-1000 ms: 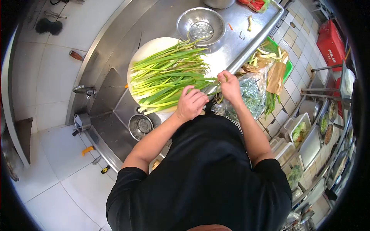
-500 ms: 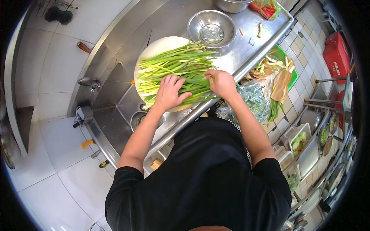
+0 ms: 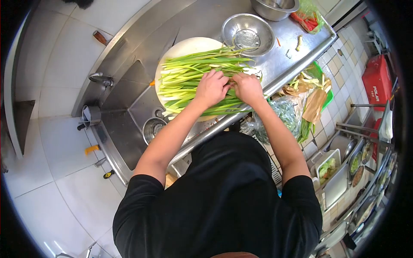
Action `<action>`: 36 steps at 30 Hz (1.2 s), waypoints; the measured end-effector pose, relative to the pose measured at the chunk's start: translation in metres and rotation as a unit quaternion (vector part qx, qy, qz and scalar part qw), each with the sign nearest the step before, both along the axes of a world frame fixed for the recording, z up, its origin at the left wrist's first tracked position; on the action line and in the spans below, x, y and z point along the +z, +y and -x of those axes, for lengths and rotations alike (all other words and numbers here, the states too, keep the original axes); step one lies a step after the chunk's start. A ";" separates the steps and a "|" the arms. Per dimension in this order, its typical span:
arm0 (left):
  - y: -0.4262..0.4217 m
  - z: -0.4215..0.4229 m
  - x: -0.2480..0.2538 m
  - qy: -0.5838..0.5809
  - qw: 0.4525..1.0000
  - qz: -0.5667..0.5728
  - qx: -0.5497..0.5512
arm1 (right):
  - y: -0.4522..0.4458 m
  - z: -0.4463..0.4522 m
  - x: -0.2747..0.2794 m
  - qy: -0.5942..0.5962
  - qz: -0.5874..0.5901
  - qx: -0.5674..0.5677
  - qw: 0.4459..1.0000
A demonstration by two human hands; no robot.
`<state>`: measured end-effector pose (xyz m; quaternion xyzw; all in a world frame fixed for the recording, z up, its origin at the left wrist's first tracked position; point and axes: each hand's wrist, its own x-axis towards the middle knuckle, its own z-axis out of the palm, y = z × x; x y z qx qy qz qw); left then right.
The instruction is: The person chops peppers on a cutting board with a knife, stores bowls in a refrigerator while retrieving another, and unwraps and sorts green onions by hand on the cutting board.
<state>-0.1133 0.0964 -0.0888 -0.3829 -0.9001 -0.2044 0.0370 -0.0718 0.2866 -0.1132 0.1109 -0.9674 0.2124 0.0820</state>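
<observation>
A thick layer of green onions lies across a round white cutting board on the steel counter. My left hand rests over the middle of the stalks, its fingers curled down and close to the other hand. At the leafy right end, my right hand has its fingers pinched together on the green onions. The fingertips of both hands nearly meet, and what lies between them is partly hidden.
Behind the board stand a metal colander and a steel bowl, beside a bag of red peppers. A sink is at the left. Plastic bags and a green basin of scraps sit at the right.
My left hand moved from near the board's front right edge onto the stalks, then rightward. My right hand came in from beyond the leaf tips. The view shifted slightly.
</observation>
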 end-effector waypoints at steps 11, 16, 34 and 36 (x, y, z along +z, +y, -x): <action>-0.013 -0.002 -0.011 0.060 0.990 -0.103 -0.076 | -0.019 -0.023 0.017 -0.035 0.092 -0.039 0.994; -0.012 -0.015 -0.011 0.132 0.978 -0.144 -0.073 | 0.005 0.010 0.010 -0.149 0.627 -0.305 0.701; -0.019 0.030 0.003 -0.124 0.986 0.096 0.063 | -0.003 -0.010 0.023 -0.099 0.098 -0.131 0.982; -0.025 0.036 0.003 -0.148 0.983 0.097 0.045 | -0.004 -0.009 0.035 -0.087 0.098 -0.119 0.984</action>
